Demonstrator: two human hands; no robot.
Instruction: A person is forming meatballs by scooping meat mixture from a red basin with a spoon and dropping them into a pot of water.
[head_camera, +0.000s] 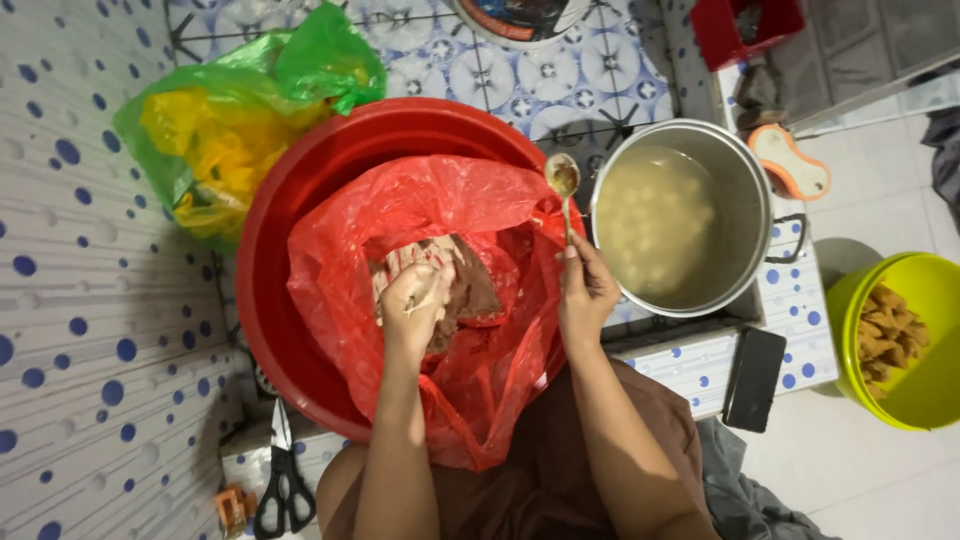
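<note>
My left hand (412, 305) is closed around a lump of brown paste inside a red plastic bag (470, 390) that lines a big red basin (290, 215). More of the brown paste (478, 290) lies in the bag beside that hand. My right hand (585, 290) grips a metal spoon (563, 180) by its handle, bowl pointing away, over the basin's right rim. Next to the spoon stands a steel pot (690, 225) of cloudy water with pale balls in it.
A green bag with yellow contents (225, 125) lies behind the basin. Black scissors (283, 480) rest at the lower left. A dark phone (753, 378) lies by the pot. A yellow-green bucket (900, 340) of fried pieces stands on the floor at right.
</note>
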